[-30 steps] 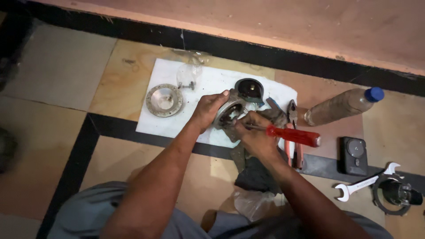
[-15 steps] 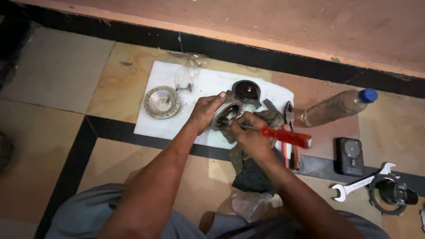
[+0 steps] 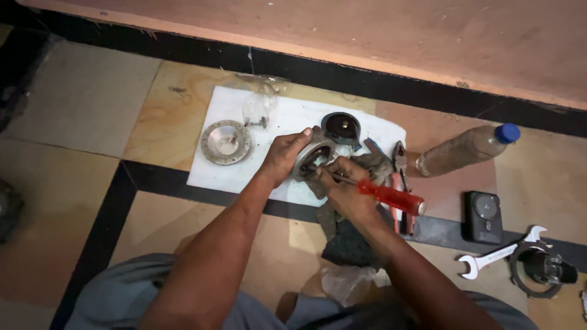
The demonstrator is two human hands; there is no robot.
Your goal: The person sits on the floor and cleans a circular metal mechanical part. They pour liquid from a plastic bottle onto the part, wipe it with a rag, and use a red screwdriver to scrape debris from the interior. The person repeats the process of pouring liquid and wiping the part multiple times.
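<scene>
Head view, left to right: bare floor tiles lie open at the far left, then a white sheet (image 3: 238,171) bearing a round metal disc (image 3: 225,142) near its left edge. On the sheet's right half, the left hand (image 3: 282,157) curls its fingers over the rim of a ring-shaped metal housing (image 3: 313,160), gripping it. Just right, the right hand (image 3: 345,189) is clenched around a red-handled screwdriver (image 3: 389,196), tip at the housing. Pliers (image 3: 400,160), a bottle (image 3: 468,148) and a spanner (image 3: 498,256) crowd the right.
</scene>
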